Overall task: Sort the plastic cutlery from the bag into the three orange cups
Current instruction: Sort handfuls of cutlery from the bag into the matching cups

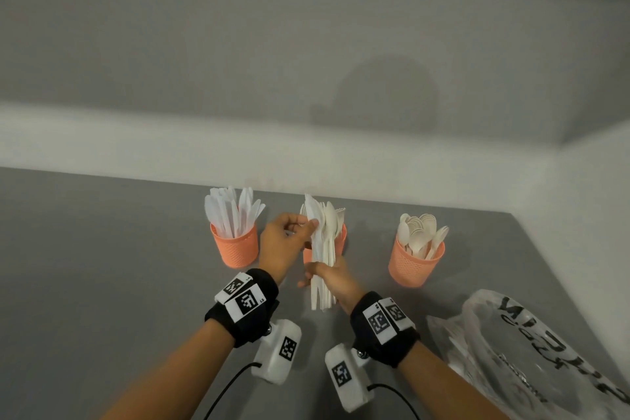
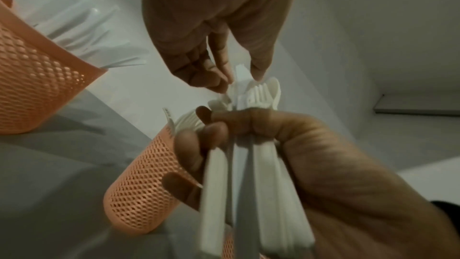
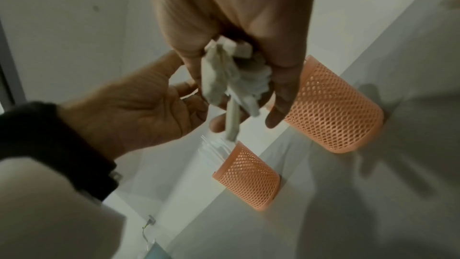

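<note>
Now, left to right: the knife cup (image 1: 237,246), then the left hand (image 1: 280,248) pinching a piece atop the cutlery bundle (image 1: 324,251) that the right hand (image 1: 335,280) grips over the middle cup (image 1: 342,238). Further right stands the spoon cup (image 1: 414,265), and the bag (image 1: 531,356) lies on the grey table (image 1: 102,266), its black lettering unreadable.

Right hand (image 1: 335,278): raised in front, fingers curled round the handles of a cutlery bundle (image 1: 324,249), held upright. Left hand (image 1: 284,242): level with the bundle's upper end, thumb and fingertips pinching one piece there. Both forearms bare, black wristbands (image 1: 249,307) on each wrist.
</note>
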Demonstrator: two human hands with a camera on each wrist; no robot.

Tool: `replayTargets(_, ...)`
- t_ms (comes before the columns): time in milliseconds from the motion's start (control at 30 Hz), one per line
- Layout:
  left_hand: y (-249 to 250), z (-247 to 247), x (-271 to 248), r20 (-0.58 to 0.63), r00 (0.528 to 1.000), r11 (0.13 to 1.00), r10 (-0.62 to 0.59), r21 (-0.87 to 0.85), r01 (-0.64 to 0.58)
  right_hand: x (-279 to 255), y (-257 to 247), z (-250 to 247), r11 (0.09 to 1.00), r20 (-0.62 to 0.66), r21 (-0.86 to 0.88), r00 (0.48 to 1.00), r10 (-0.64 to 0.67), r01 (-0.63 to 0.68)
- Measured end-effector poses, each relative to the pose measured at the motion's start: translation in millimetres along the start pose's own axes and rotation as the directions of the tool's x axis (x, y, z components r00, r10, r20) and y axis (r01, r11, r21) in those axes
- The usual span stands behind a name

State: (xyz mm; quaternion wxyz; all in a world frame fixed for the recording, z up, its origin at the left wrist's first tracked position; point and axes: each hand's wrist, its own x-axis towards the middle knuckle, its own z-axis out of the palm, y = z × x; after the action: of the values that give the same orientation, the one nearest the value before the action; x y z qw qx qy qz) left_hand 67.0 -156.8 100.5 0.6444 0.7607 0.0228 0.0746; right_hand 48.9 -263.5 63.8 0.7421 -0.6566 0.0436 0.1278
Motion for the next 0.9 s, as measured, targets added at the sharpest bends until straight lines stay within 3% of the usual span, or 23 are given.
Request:
replayTargets(167, -4.4, 10.9, 0.5, -0.005, 0.999, 0.99, -0.037, 0.134, 0.038, -5.4, 1.0, -2.5, 0.994, 0.031, -0.113, 1.0, -0.002, 0.005)
replayTargets(400, -8.4, 16.1, 3.2, 0.024, 0.989, 0.989, -0.147, 0.007, 0.147, -4.2, 4.5, -14.6, 0.997, -0.084, 0.074, 0.995, 0.044, -0.038)
replayTargets(667, -8.7, 22.6, -3.7, 0.018, 0.989, 0.988, -0.144, -0.048, 0.145, -6.4, 1.7, -5.5, 0.997, -0.186, -0.007, 0.979, -0.082, 0.082)
replayTargets(900, -10.1, 24.7, -3.6, -0.004, 0.987, 0.982, -0.162, -0.097, 0.161, -1.0, 3.9, -4.6, 0.991, -0.324, 0.061, 0.941, -0.097, 0.123)
